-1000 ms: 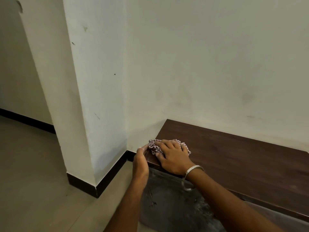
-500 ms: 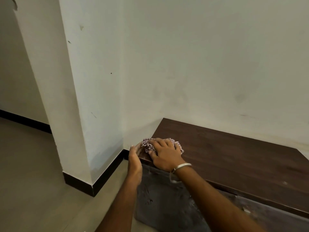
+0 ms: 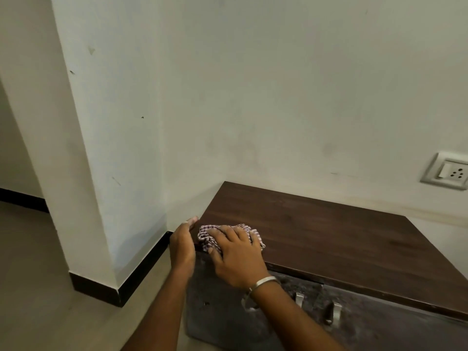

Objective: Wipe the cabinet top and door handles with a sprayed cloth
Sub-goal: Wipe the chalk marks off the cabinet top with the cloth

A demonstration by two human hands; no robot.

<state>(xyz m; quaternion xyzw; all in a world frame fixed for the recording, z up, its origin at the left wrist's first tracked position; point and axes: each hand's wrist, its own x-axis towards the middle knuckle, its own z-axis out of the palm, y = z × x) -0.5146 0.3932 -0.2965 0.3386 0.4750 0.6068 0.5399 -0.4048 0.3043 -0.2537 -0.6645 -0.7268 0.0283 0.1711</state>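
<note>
Down at the near left corner of the dark wooden cabinet top (image 3: 329, 231), the right hand (image 3: 236, 254) lay palm-down over a bunched checked cloth (image 3: 206, 238), fingers spread and pressing it flat against the wood rather than closing around it. The cloth showed past the fingertips on the far side and at the hand's left and right edges. A metal bangle (image 3: 263, 283) circled the right wrist, and the forearm ran from the lower right of the view up toward the corner. Just beside it, the left hand (image 3: 182, 245) sat against the left end of the top, back of the hand facing the camera, fingers curled loosely over the edge with the fingertips reaching toward the far side; how firmly it held the edge could not be told. Its forearm rose from the bottom of the view. Below the top, on the grey cabinet front, two metal door handles (image 3: 334, 312) stood near each other, to the right of the right wrist. On the far wall to the right, a wall socket (image 3: 448, 171) was mounted.
</note>
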